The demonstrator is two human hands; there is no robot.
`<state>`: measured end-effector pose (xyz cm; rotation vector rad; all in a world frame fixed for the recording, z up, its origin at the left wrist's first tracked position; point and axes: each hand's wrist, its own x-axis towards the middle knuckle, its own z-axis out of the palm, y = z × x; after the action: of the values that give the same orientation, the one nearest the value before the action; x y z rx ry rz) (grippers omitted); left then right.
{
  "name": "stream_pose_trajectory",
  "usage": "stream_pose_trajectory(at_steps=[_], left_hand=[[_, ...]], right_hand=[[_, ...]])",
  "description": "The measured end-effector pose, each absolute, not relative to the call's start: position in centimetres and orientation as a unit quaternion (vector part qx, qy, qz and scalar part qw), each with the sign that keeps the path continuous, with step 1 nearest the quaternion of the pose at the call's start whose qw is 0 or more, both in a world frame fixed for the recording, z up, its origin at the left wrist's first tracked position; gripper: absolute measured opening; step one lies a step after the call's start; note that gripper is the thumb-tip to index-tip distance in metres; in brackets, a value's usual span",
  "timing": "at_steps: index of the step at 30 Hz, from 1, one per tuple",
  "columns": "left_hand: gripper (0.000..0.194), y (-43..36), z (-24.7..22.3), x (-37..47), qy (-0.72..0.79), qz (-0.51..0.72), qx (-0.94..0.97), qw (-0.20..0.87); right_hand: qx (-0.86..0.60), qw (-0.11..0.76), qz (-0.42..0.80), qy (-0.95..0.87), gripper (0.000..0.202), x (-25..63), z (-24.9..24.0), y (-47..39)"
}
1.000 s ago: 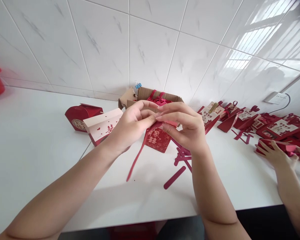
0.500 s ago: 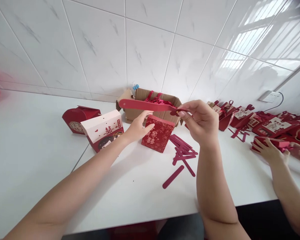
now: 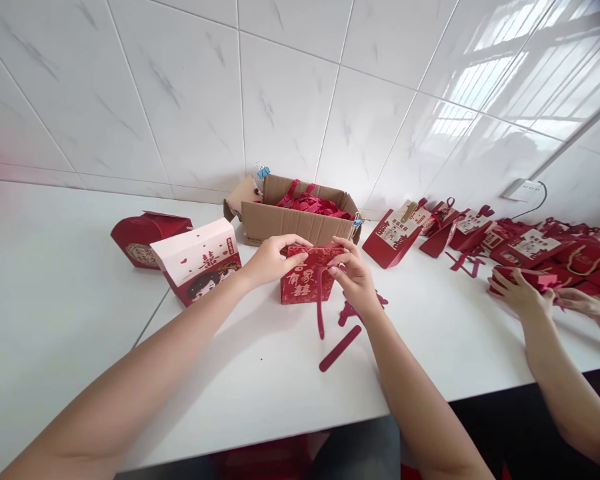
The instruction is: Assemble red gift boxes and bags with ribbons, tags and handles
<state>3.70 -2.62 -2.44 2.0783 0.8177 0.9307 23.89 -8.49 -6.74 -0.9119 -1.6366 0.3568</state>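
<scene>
A red gift box with gold Chinese characters stands upright on the white table in front of me. My left hand is closed on its upper left edge, thumb on the front face. At the upper right edge, my right hand pinches a dark red strap, which hangs down in front of the box. The fingers of my right hand also reach the top of the box. More loose straps lie on the table beside and below my right hand, partly hidden by it.
Behind stands a cardboard carton full of red straps. A pink-topped box and a dark red box are on the left. Finished-looking red boxes line the wall at right, where a co-worker's hands hold another box.
My right hand has come down and left with the strap to the top of the box. The strap, earlier held out level, now hangs. My left hand has stayed on the box.
</scene>
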Motion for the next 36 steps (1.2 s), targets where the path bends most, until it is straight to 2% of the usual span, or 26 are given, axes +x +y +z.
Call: stream_pose_trajectory(at_steps=[5,10,15,22,28,36], left_hand=[[0.025,-2.6,-3.1,4.0,0.301,0.403,0.815,0.287],[0.024,-2.8,-3.4,4.3,0.293,0.411,0.801,0.322],[0.019,-2.8,-3.7,4.5,0.286,0.449,0.797,0.287],[0.027,-2.5,-3.8,4.6,0.330,0.416,0.774,0.344],[0.033,-2.4,-3.6,4.4,0.319,0.402,0.772,0.375],[0.035,-3.0,-3.0,4.1,0.323,0.378,0.765,0.408]], right_hand=[[-0.402,0.587,0.074,-0.699,0.004,23.0,-6.8,-8.5],[-0.406,0.612,0.098,-0.672,0.005,23.5,-7.1,-8.1],[-0.425,0.611,0.079,-0.663,0.006,23.8,-7.3,-8.0],[-0.430,0.582,0.018,-0.690,0.005,21.7,-7.3,-8.7],[-0.476,0.631,0.000,-0.613,0.005,20.0,-7.6,-9.0],[-0.480,0.645,0.013,-0.594,0.005,19.8,-7.7,-9.0]])
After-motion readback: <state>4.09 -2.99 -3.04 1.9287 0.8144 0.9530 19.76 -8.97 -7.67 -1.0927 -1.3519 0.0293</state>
